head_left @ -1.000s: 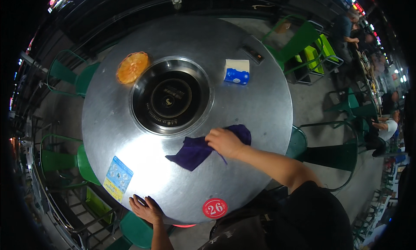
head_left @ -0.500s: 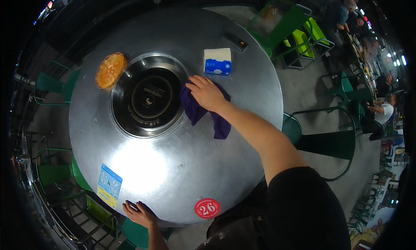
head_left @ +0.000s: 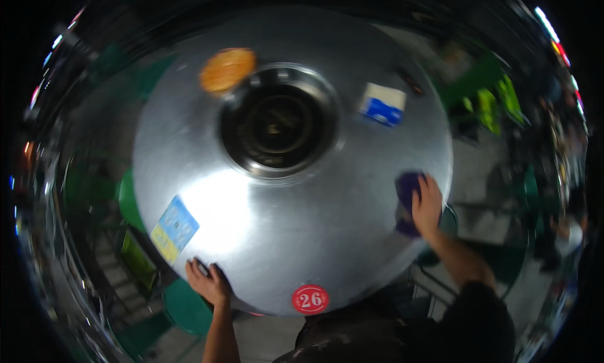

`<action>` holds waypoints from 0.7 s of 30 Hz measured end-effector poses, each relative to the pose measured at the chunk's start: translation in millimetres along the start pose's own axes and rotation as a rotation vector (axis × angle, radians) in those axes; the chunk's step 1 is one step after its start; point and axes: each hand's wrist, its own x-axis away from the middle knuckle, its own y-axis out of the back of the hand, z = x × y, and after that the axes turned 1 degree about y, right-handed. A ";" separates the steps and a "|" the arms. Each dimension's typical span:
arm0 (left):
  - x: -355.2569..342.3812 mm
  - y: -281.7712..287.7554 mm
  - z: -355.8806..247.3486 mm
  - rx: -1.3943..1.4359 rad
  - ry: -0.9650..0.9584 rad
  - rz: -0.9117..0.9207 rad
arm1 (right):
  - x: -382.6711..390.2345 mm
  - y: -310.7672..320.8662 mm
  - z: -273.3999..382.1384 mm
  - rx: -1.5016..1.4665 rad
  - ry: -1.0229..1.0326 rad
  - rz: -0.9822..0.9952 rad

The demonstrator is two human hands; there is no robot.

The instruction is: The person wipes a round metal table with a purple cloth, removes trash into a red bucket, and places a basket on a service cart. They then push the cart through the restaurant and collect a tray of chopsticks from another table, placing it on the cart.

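The view is motion-blurred. My right hand presses on a bunched purple cloth at the right side of the round steel table. My left hand rests open on the table's near left rim, fingers apart, beside a blue and yellow card. In the middle is a recessed round cooker with a dark top. An orange basket sits beyond it to the left, and a blue and white tissue pack to the right. A round red marker is on the near edge.
Green chairs surround the table, and lime green items are on the chairs at back right. A small dark object lies at the table's far right. Blurred people are along the right side.
My right hand and the cloth moved up beside the cooker, then right and down to the table's right edge. The view has shifted, and my left hand remains at the near left rim.
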 end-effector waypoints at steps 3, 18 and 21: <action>-2.4 0.5 1.6 -0.047 -0.001 0.015 | 62.2 -0.7 100.9 -0.102 0.063 0.129; -10.5 20.0 -5.0 -0.002 0.073 0.071 | -42.0 -51.9 329.2 -0.302 0.501 0.250; -10.3 19.0 -3.1 0.011 0.068 0.086 | -74.0 -81.2 388.2 -0.347 0.549 0.248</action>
